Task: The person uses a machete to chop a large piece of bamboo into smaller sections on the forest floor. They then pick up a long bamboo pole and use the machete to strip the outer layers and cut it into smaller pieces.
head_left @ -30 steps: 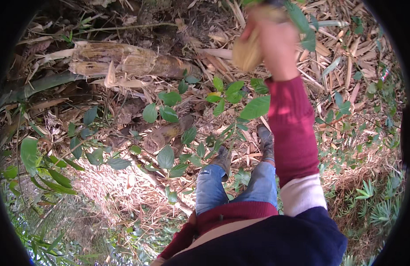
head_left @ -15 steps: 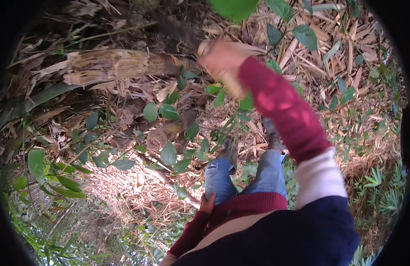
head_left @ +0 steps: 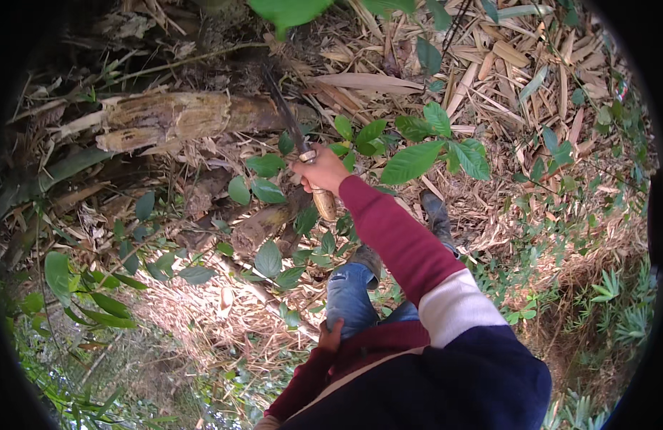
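Down and closer to the body came the right hand (head_left: pixel 323 172) since the frame half a second earlier, bringing the bladed tool (head_left: pixel 296 135) with it, while the left hand (head_left: pixel 330 335) stayed at the thigh. Right fingers were wrapped around the tool's handle (head_left: pixel 325 205); the left hand rested against the blue jeans (head_left: pixel 351 299), and how far its fingers were curled could not be told.

Long, narrow and dark, the blade (head_left: pixel 280 99) slanted up and to the left, away from the person, its far end blending into shade. A pale collar (head_left: pixel 308 155) ringed its base. Below the fist the handle showed yellowish-brown, woody and rounded at its butt.

The tool was in front of the person, its blade passing over the right end of a split, weathered log (head_left: pixel 181 118); whether they touched could not be told. Green leaves (head_left: pixel 413 162) stood just right of the hand, above scattered dry chips (head_left: pixel 489 107).
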`<state>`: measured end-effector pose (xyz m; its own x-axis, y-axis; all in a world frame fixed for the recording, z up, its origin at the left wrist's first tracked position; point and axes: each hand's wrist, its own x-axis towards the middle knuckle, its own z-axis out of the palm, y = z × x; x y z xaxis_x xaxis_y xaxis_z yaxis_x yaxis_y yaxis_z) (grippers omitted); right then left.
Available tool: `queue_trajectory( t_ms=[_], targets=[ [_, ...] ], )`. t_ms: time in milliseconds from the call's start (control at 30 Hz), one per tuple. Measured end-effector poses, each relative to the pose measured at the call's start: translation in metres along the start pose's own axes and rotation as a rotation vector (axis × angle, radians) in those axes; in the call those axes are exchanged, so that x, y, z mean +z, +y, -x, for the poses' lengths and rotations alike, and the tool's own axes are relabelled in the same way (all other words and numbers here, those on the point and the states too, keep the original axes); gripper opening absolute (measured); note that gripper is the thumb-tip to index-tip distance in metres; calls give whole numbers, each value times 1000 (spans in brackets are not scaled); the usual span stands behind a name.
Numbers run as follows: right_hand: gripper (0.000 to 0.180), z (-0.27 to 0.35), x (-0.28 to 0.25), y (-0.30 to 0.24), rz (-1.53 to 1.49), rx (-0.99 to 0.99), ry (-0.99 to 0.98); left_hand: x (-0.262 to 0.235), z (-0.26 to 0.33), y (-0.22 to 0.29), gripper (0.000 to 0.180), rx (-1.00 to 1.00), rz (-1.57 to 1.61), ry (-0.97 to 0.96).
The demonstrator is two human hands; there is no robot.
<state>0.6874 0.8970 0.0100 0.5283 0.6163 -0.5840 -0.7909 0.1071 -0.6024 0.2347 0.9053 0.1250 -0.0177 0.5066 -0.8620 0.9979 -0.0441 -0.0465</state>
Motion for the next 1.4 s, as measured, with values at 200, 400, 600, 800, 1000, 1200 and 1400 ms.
queue_trajectory(
  t_ms=[200,400,600,800,1000,1200,1400],
  targets=[
    [25,14,26,-3,658,-425,450,5,-8,5,101,-24,-72,11],
    [28,45,-8,-116,-108,118,56,0,-20,9,126,-16,-105,-42],
    [21,143,-24,-261,8,-1063,305,9,-13,1,113,3,-48,37],
    [23,1,43,-10,951,-341,472,12,1,2,106,1,107,23],
    [38,-7,0,-10,467,44,43,13,-7,-6,114,-14,-1,85],
    [25,16,-18,-138,688,73,-71,10,-12,-8,116,-53,-9,51],
    [18,58,-4,67,111,-76,277,-4,-7,10,117,-92,-52,12]
  ],
)
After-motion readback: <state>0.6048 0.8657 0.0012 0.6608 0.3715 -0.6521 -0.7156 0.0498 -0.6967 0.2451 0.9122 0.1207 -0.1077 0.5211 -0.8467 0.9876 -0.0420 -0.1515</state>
